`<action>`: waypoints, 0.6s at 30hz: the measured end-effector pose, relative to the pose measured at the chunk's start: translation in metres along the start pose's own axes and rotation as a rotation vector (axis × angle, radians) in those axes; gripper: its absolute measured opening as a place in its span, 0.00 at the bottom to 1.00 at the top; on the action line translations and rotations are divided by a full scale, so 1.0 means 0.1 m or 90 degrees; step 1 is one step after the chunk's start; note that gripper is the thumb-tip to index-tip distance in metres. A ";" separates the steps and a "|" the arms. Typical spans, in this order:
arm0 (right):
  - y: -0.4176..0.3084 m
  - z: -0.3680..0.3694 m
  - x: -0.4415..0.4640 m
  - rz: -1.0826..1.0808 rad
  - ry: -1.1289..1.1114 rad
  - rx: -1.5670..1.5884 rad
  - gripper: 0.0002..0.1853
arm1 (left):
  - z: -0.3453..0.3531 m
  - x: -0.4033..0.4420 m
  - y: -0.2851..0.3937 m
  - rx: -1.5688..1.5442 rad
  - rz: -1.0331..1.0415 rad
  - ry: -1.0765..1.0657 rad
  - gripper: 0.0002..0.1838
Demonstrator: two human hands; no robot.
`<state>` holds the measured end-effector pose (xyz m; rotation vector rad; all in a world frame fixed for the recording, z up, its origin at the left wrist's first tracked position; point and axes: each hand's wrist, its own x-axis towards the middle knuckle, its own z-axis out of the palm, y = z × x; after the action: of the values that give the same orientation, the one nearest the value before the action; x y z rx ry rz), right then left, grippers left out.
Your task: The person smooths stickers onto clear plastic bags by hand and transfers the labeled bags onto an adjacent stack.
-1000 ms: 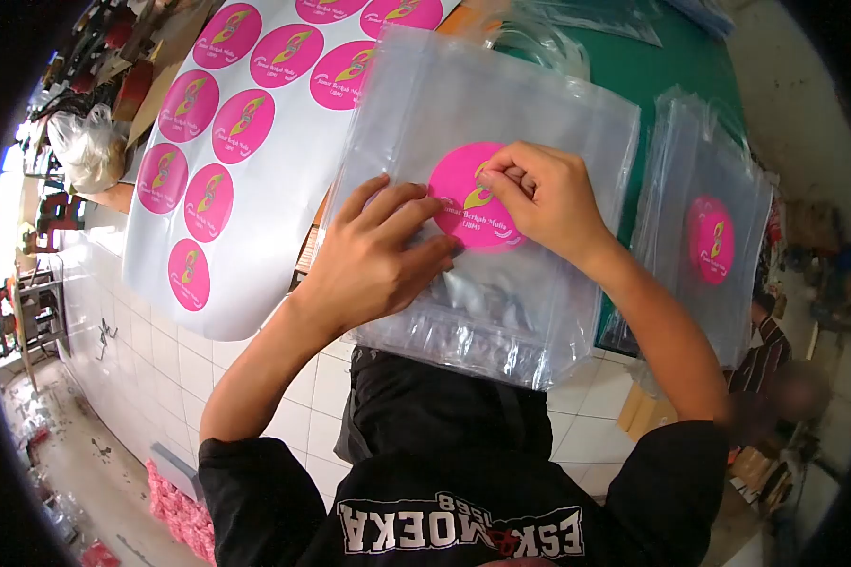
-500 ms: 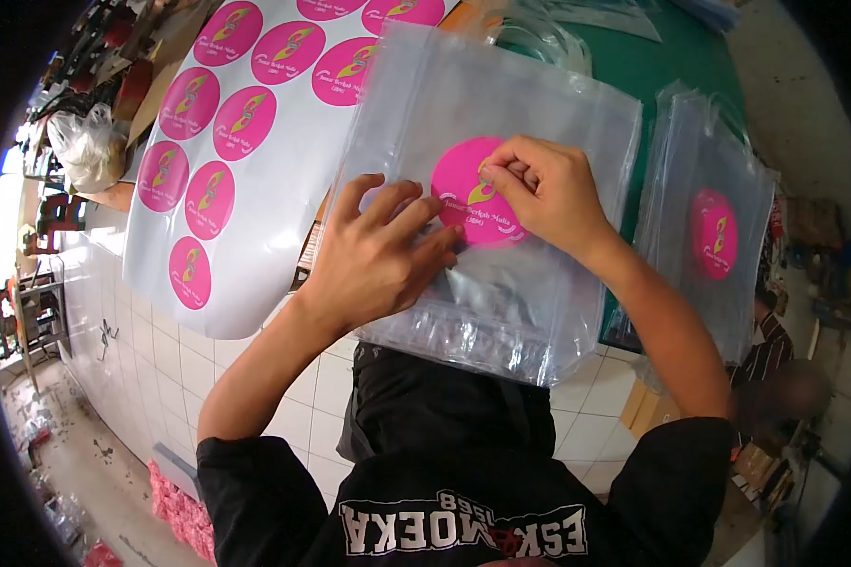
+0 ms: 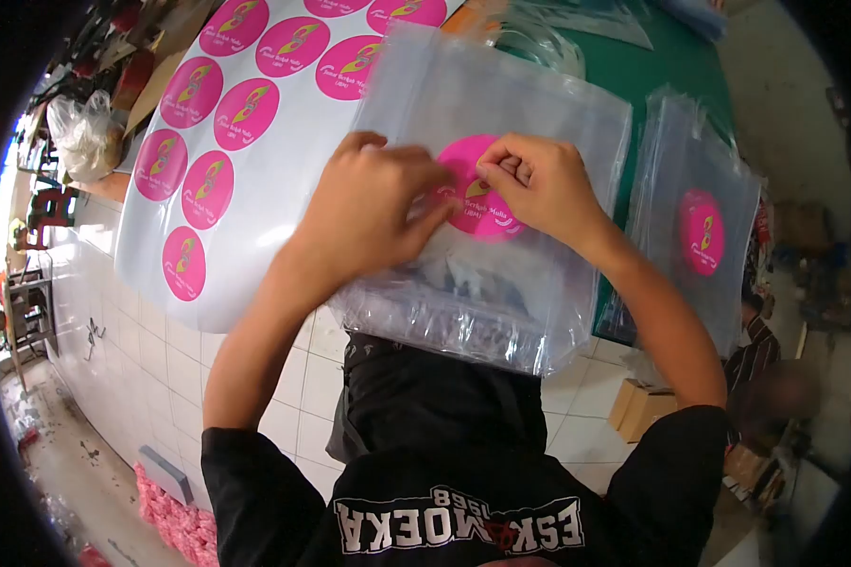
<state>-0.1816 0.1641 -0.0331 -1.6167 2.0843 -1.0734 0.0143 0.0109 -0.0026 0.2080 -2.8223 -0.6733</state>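
Note:
A round pink sticker (image 3: 487, 223) with a yellow-green leaf design and white lettering lies on a clear plastic bag (image 3: 501, 85), the top one of a stack. My right hand (image 3: 544, 189) is closed in a pinch at the sticker's upper right, its fingertips against the sticker face. Whatever those fingers hold, if anything, is too small to make out. Over the sticker's left edge hovers my left hand (image 3: 369, 208), blurred by motion, with thumb and fingers apart. It covers part of the sticker and the bag's left side.
To the left, a large white sheet (image 3: 255, 189) carries several more pink stickers. Another stack of clear bags (image 3: 662, 208) with a pink sticker on top lies right, on the green table surface (image 3: 695, 61). A cardboard box (image 3: 638, 411) stands on the tiled floor; another person is at lower right.
My left hand has lifted slightly, and its fingers have blurred over the sticker's left part. My right hand keeps its pinch in nearly the same place.

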 end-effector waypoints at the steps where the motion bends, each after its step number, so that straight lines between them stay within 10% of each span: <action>1: -0.05 -0.04 0.03 0.058 -0.028 0.024 0.07 | 0.02 0.11 -0.06 -0.002 -0.005 0.007 0.10; 18: -0.46 0.12 -0.05 0.102 -0.136 -0.024 0.05 | 0.45 0.48 -0.52 -0.061 0.048 0.208 0.19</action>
<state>-0.1399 0.1601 -0.0104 -1.4800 2.0618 -0.7782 -0.0394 -0.0251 -0.0568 0.1748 -2.4684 -0.6869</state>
